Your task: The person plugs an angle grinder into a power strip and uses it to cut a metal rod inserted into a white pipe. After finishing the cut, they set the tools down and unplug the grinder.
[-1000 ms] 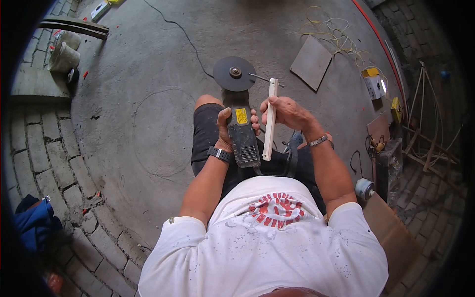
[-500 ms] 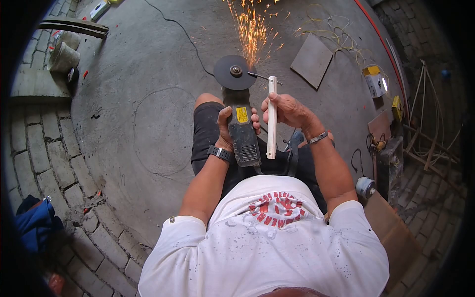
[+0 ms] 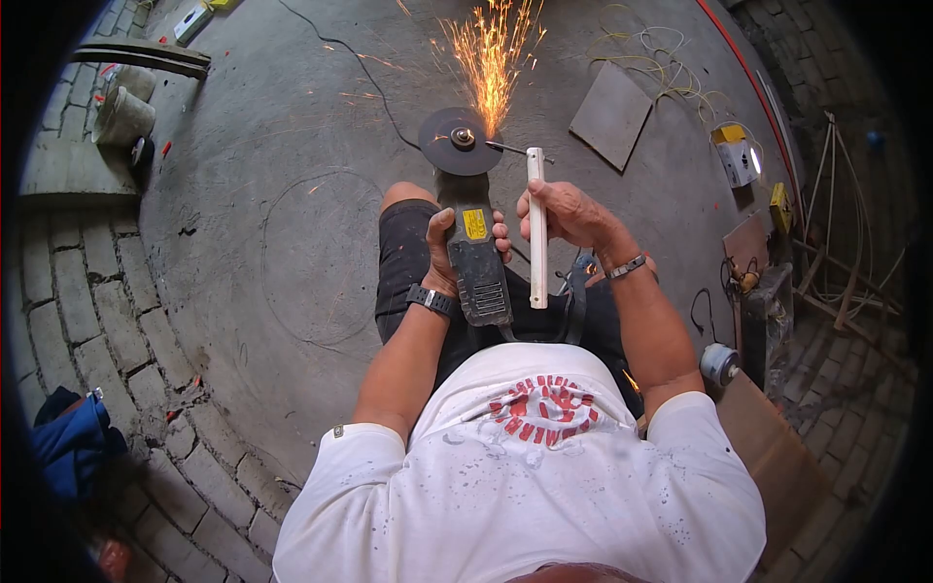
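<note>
My left hand (image 3: 440,255) is wrapped round the dark body of an angle grinder (image 3: 482,282), which has a yellow label. Its grey disc (image 3: 442,149) is at the far end, pointing away from me. In my right hand (image 3: 576,216) is a narrow white bar (image 3: 537,272), held nearly upright in view with the thumb across it. A thin metal rod (image 3: 508,149) passes through the bar's far end, its left tip against the disc's right edge. Orange sparks (image 3: 494,78) spray from that contact, away from me.
A square tile (image 3: 611,114) lies on the concrete floor near loose yellowish wires (image 3: 671,68). A dark cable (image 3: 364,68) runs to the left of the disc. Buckets (image 3: 126,115) stand at the left; small boxes (image 3: 736,155) and a cardboard sheet (image 3: 768,432) are at the right.
The spark spray has grown denser and brighter, with streaks now also to the left. Both hands keep their grip; the white bar's near end has shifted slightly right.
</note>
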